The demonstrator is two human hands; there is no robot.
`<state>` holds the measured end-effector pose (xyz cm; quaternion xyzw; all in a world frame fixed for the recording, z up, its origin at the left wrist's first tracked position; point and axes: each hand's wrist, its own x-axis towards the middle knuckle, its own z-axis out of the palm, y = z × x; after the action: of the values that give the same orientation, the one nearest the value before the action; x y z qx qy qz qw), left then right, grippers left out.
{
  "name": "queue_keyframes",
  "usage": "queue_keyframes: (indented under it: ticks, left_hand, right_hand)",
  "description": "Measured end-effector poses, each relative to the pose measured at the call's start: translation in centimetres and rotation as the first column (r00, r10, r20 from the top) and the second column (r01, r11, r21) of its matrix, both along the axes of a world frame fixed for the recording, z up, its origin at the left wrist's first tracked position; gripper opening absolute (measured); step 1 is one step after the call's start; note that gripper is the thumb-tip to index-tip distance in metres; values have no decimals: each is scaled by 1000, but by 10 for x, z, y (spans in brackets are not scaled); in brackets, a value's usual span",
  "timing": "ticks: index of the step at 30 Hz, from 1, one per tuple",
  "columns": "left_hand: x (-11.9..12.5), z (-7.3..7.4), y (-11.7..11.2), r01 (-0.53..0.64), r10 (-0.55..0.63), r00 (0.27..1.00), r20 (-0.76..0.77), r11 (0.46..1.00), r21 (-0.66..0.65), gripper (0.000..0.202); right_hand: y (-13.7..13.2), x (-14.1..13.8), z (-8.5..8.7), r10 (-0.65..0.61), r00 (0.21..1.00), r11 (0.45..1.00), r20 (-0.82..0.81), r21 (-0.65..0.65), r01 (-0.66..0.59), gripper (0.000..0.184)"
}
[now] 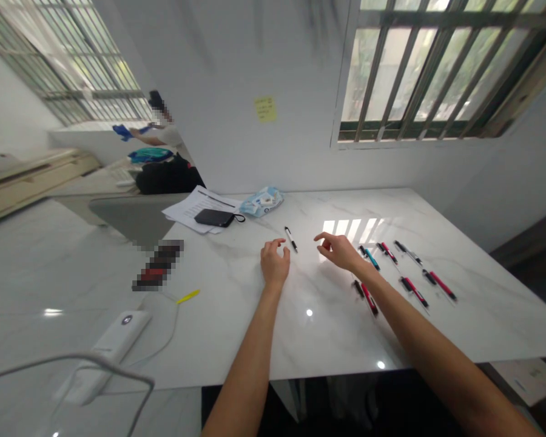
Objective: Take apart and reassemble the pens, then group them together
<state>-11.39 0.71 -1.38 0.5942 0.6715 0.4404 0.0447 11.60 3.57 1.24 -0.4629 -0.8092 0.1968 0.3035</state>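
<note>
A white pen (290, 239) with black ends lies between my two hands on the marble-patterned table (236, 315). My left hand (275, 261) is just left of it, fingers loosely curved and thumb apart, holding nothing. To the pen's right, my right hand (339, 250) hovers with fingers bent and apart, also holding nothing. Under and beyond my right forearm lie several pens, with caps beside the barrels: a blue pen (372, 259), a red pen (370, 298), another red pen (443, 285) and a grey-white pen (409, 252). The forearm passes close to the nearer ones.
Papers (193, 203) with a black phone-like pouch (215, 218) and a blue wipes packet (261, 201) sit at the back. On the left are a white power strip (113, 346), a cable and a yellow strip (188, 296). A person (164, 136) with blue gloves is farther off.
</note>
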Motion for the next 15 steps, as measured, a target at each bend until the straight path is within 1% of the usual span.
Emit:
queue_keyframes:
  ticks: [2,4,7,9,11,13,15]
  left_hand:
    - [6,-1,1,42,-44,996,-78,999,-35,28]
    - [11,-2,5,87,-98,979,-179,994,-71,29]
    - [11,0,13,135,-164,941,-295,984,-117,25]
    - [6,4,18,133,-179,938,-297,976,-170,20]
    - [0,9,24,91,-149,937,-315,977,-190,20]
    - [-4,15,28,35,-93,932,-351,985,-167,21]
    - [-4,19,32,-16,-50,927,-371,985,-173,25]
  right_hand:
    - [1,37,1,-4,999,1000,-40,5,4,23]
    - [5,69,1,-57,997,998,-49,28,58,22]
    - [12,100,0,-159,985,984,-71,75,164,21]
    - [15,109,-3,-210,973,971,-95,94,219,21]
    - [14,110,-7,-196,975,973,-102,105,206,22]
    - [11,109,-11,-117,989,986,-90,112,126,29]
    - [7,106,-13,-24,998,993,-63,110,30,42]
